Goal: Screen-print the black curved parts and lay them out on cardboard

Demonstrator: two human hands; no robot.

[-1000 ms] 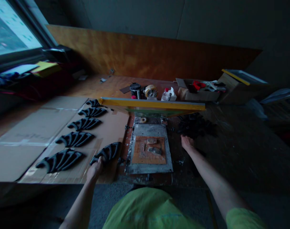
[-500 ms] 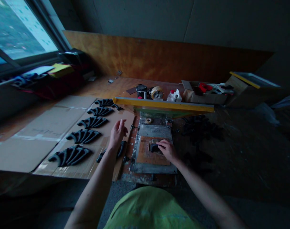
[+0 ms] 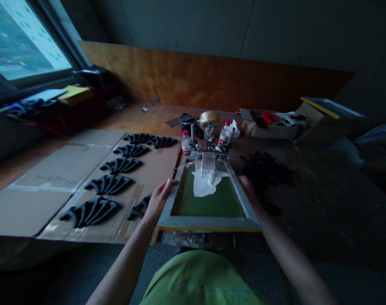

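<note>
Both your hands flank the frame (image 3: pixel 208 221), near and central: your left hand (image 3: pixel 161 197) has its fingers curled closed on the left rail, while your right hand (image 3: pixel 247 189) is at the right rail, its fingers too hidden to tell how far they close. The frame looks stiff and fairly light, best held by those side rails; its green sheet (image 3: pixel 208 207) is probably thin and delicate, the white paste (image 3: pixel 202 186) likely slippery. A clear, flat block (image 3: pixel 208 162) stands at the paste's far side. Left, curved, ribbed black parts (image 3: pixel 100 212) lie on smooth, taped cardboard (image 3: pixel 50 190); right sits a dark, tangled pile (image 3: pixel 266 167).
</note>
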